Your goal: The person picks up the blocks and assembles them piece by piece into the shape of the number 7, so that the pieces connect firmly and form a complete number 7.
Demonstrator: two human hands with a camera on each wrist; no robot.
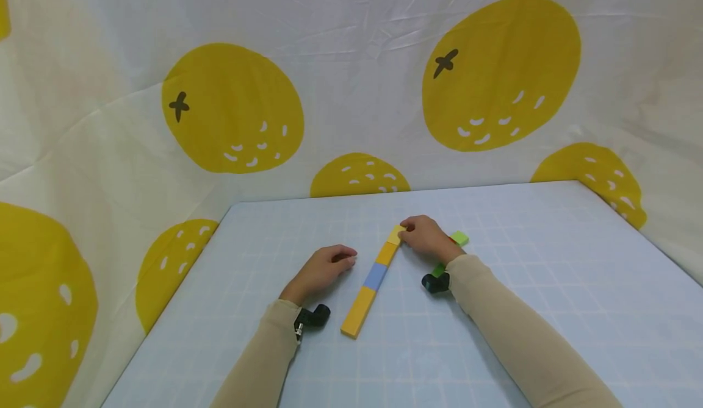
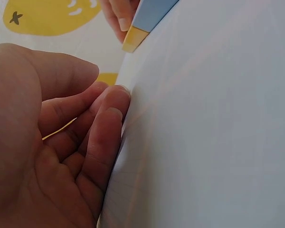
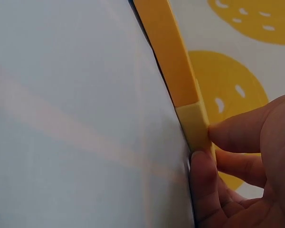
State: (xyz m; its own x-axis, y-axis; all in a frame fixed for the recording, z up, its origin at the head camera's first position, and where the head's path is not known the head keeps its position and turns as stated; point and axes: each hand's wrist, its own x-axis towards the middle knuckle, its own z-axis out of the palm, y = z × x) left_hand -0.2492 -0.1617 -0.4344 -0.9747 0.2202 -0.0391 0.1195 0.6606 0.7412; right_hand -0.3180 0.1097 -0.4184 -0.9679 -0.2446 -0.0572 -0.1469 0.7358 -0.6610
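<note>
A straight row of flat blocks lies on the table. From its near end come a long orange-yellow block, a blue block, an orange block and, farthest off, a pale yellow block. My right hand pinches that pale yellow block, which butts against the orange block in the right wrist view. Left of the row, my left hand rests on the table with loosely curled fingers, holding nothing.
Partly hidden behind my right wrist are a light green block, a bit of red, and a darker green piece. The pale gridded table meets a white cloth with yellow fruit shapes at its back and sides.
</note>
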